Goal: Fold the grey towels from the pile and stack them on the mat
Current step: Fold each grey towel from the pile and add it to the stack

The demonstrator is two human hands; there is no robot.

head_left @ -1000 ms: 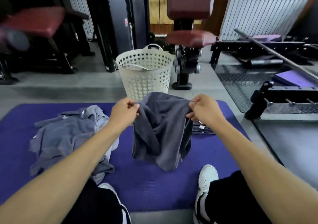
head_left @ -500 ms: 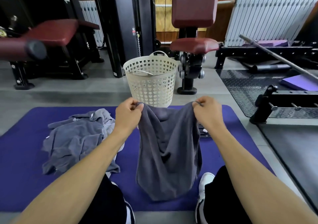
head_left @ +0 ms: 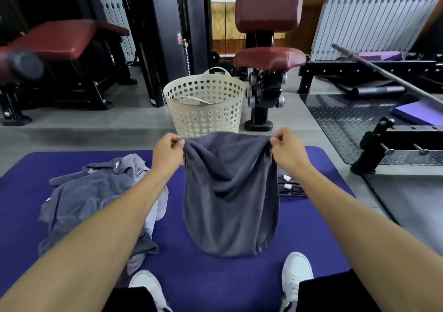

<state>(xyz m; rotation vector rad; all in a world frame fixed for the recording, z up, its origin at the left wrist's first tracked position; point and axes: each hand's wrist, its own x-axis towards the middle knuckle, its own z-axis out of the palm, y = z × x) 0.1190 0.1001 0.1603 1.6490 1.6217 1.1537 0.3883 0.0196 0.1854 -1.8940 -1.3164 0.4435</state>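
Above the purple mat (head_left: 215,285), held up at arm's length: one dark grey towel (head_left: 230,191), doubled over and hanging in a soft pouch, lower fold just clear of or brushing the mat surface (contact not discernible). Left hand (head_left: 167,154) pinching the upper left corner between thumb and curled fingers; right hand (head_left: 287,152) pinching the upper right corner likewise. Compared with one second earlier: hands drawn further apart, top edge now stretched nearly taut and level, cloth hanging longer and smoother where previously bunched and twisted. Judged significance: towel opened and squared, ready to be laid down or folded again; fold itself not yet finished.

To the left, on the mat: pile of unfolded grey towels (head_left: 96,206), crumpled, partly hidden behind the left forearm, evidently several items remaining. To the right, just behind the held towel: stack of folded towels (head_left: 291,188), low, white tags visible at its edge, mostly occluded. Beyond the mat: cream perforated basket (head_left: 206,103) on the floor. Near bottom edge: two white shoes (head_left: 297,273) resting on the mat.
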